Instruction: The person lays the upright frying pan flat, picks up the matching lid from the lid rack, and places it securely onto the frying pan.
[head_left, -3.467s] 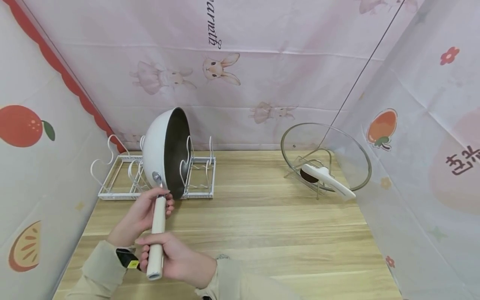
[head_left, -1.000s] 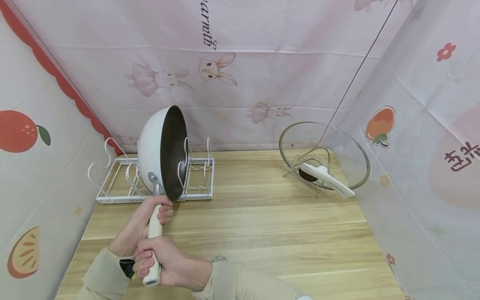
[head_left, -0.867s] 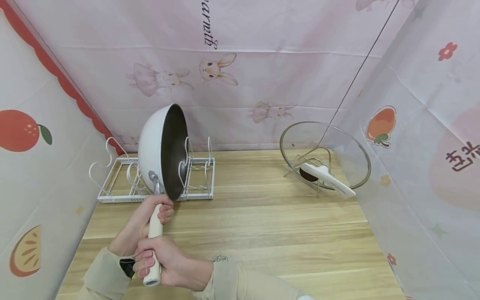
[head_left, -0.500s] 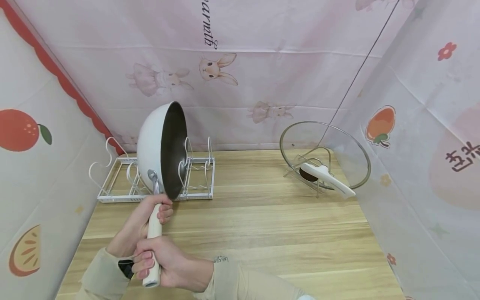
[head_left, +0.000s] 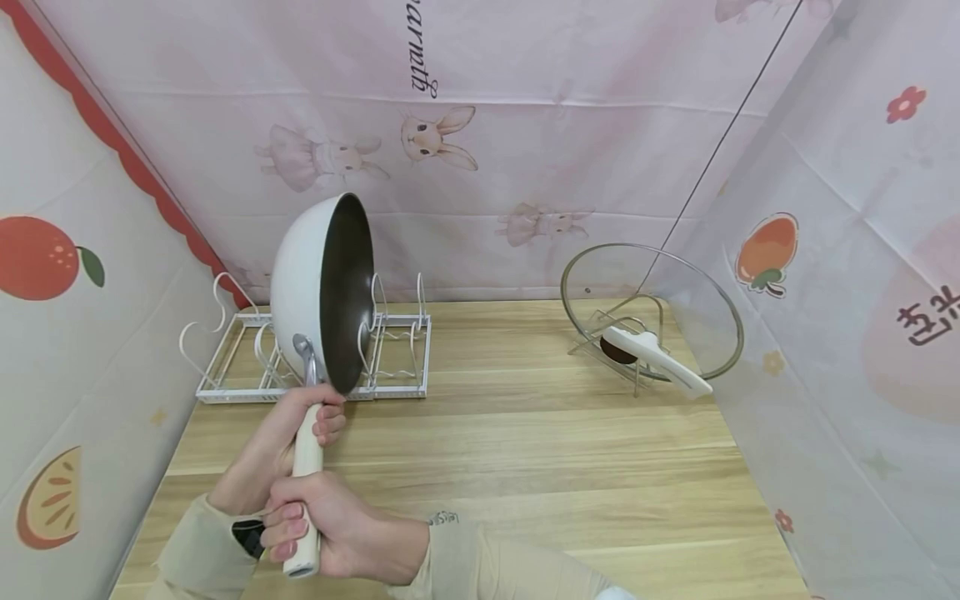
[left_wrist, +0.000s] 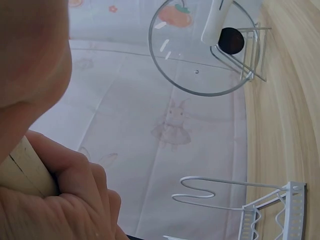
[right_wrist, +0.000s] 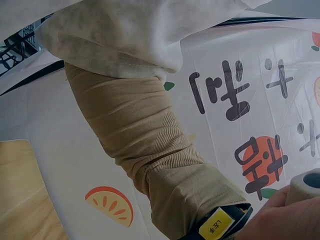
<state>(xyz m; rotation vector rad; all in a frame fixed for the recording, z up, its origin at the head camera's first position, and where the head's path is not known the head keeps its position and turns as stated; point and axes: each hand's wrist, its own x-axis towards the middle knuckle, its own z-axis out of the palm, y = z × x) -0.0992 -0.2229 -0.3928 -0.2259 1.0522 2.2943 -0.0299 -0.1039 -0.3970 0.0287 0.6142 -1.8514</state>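
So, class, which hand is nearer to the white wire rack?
Left. The left hand grips the handle near the pan, just in front of the white wire rack; the right hand grips nearer the handle's free end, farther from the rack.

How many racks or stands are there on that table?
2. A white rack is on the left of the table, partly hidden by the pan; a wire stand is at the right, supporting the tilted glass lid. No others show.

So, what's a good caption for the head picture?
Left grip and right grip hold a white wok by its handle, glass lid at right.
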